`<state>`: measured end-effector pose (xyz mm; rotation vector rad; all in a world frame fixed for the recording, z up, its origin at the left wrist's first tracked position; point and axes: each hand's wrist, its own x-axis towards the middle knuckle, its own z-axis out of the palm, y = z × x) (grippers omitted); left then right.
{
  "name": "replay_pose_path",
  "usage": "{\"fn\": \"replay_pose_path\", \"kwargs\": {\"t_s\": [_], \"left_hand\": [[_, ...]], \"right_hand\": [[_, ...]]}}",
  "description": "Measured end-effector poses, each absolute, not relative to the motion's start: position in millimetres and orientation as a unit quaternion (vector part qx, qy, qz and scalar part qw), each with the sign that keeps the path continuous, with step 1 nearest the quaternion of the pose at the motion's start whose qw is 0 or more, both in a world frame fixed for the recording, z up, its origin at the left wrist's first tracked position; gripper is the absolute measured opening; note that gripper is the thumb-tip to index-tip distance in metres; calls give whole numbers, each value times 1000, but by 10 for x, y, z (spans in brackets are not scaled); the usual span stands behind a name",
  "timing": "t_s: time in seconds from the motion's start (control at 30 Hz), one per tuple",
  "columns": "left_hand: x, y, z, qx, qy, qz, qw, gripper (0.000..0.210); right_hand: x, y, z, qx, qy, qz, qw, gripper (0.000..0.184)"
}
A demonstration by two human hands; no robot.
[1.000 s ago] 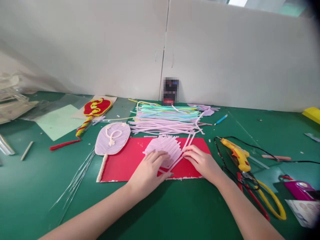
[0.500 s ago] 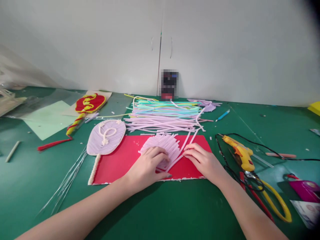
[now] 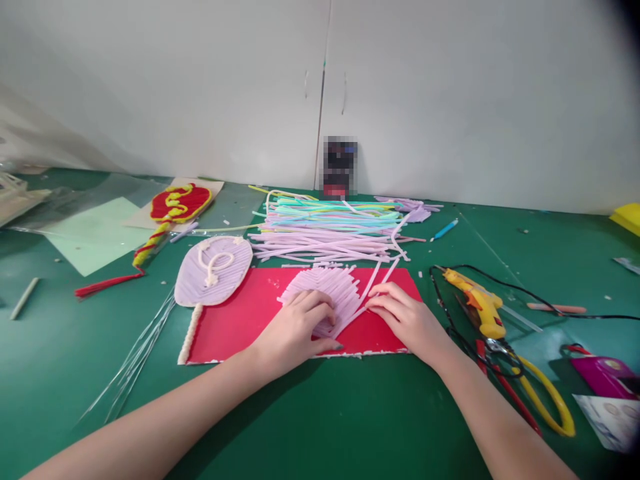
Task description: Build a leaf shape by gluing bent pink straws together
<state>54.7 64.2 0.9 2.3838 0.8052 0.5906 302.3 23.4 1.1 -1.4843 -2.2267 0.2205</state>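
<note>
A leaf-shaped panel of lilac pipe cleaners [image 3: 339, 289], laid in slanting rows, lies on a red board [image 3: 240, 327]. My left hand [image 3: 299, 325] rests over the panel's lower left part, fingers bent on it and thumb spread apart near the board's front edge. At the panel's right side, my right hand [image 3: 407, 320] pinches a lilac pipe cleaner [image 3: 354, 316] that runs along the panel's lower right edge. Two loose lilac strips [image 3: 388, 271] lie just beyond my right fingertips. Fingers hide part of the panel.
Behind the board lies a pile of pastel pipe cleaners [image 3: 325, 230]. A lilac fan [image 3: 215, 270] overlaps the board's left end; a red and yellow fan [image 3: 181, 202] lies farther back. To the right are a yellow glue gun [image 3: 477, 303], cutters with red and yellow handles [image 3: 545, 393] and a blue pen [image 3: 445, 229].
The view has shifted slightly. The pinched pipe cleaner now lies closer along the panel's lower right edge. Both hands stay in nearly the same places.
</note>
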Motion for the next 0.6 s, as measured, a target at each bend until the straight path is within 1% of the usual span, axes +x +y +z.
{"fn": "replay_pose_path", "kwargs": {"t_s": [0.33, 0.6], "left_hand": [[541, 651, 4, 893, 290, 213, 270, 24], [550, 650, 36, 893, 292, 207, 271, 22]], "right_hand": [[2982, 244, 25, -534, -805, 85, 246, 24], [2930, 237, 19, -534, -787, 90, 296, 18]]}}
